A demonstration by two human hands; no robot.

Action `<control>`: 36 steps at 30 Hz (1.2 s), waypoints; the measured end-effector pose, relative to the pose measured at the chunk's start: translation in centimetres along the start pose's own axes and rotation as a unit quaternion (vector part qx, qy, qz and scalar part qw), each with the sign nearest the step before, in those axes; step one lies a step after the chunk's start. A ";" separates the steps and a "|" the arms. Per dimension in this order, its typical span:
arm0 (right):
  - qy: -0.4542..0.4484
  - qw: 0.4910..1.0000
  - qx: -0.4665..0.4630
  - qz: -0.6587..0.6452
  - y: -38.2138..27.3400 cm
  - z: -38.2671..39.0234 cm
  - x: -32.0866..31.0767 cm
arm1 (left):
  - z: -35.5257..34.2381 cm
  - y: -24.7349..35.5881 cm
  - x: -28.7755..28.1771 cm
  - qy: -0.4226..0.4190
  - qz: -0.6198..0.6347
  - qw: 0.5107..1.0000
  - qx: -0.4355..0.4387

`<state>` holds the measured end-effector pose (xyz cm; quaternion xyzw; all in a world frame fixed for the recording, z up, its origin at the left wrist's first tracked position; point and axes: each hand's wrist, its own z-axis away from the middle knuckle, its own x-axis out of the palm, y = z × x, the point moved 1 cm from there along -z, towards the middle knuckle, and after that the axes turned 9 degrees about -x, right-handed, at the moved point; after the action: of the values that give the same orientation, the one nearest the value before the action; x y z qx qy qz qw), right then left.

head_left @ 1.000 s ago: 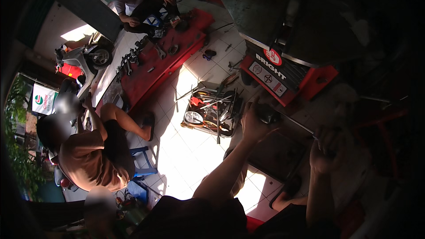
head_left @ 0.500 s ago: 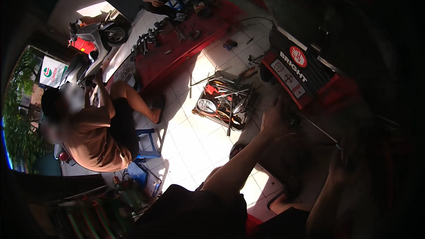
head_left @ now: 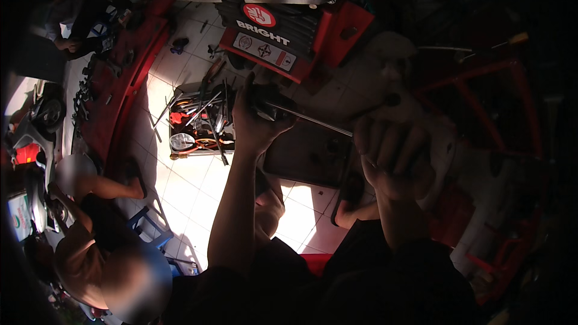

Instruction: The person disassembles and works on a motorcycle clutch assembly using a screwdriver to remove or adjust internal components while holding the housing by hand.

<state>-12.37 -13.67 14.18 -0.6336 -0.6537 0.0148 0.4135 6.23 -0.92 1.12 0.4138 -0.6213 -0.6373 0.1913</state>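
My left hand (head_left: pixel 256 129) is raised ahead of me, closed round a dark, bulky part (head_left: pixel 268 101) whose kind the shadow hides. From this part a thin, straight tool with a long metal shaft (head_left: pixel 325 125) slants down to the right. My right hand (head_left: pixel 394 157) is a fist round the shaft's other end; its handle is hidden inside my fingers. Left of and below my left hand, a tray of tools (head_left: pixel 208 155) stands on the tiles, filled with pliers, rods and a round gauge-like disc (head_left: pixel 182 142).
A red and black cabinet-like unit (head_left: pixel 265 39) stands ahead. At the left are a long red bench (head_left: pixel 114 102) with several wrenches, a seated person (head_left: pixel 78 247), a blue stool (head_left: pixel 150 229) and a motorbike (head_left: pixel 36 144). Another person sits at the far left. A red frame (head_left: pixel 481 108) stands right.
My view has swung right, so the tray and bench now appear further left. My right hand has come up into clearer view, and both hands still hold the tool and dark part.
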 end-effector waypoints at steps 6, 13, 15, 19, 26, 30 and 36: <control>-0.043 0.999 0.024 0.009 0.3 0.4 0.6 | 0.3 0.4 -0.3 -0.006 0.047 0.998 -0.029; -0.081 0.997 0.004 0.011 0.9 0.3 0.4 | 0.3 0.3 -0.4 -0.023 0.034 0.998 -0.041; -0.075 0.997 0.015 0.015 0.8 -0.1 0.9 | 0.4 0.7 -0.3 -0.011 0.035 0.999 -0.031; -0.091 0.994 0.020 0.065 0.4 -0.4 1.3 | 0.3 0.2 -0.2 -0.010 0.021 1.000 -0.004; -0.028 0.999 0.043 0.016 0.5 0.0 1.3 | 0.3 0.6 -0.2 0.002 0.008 1.000 0.008; -0.037 0.998 0.038 0.019 0.3 -0.3 1.4 | 0.2 -0.2 -0.4 -0.012 0.042 0.999 -0.016; -0.040 0.998 0.032 0.040 0.9 0.3 0.6 | 0.0 0.5 -0.6 -0.024 0.010 1.000 0.004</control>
<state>-11.77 -12.82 13.80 -0.6447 -0.6431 0.0780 0.4059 6.40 -0.52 1.80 0.3929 -0.6324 -0.6427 0.1807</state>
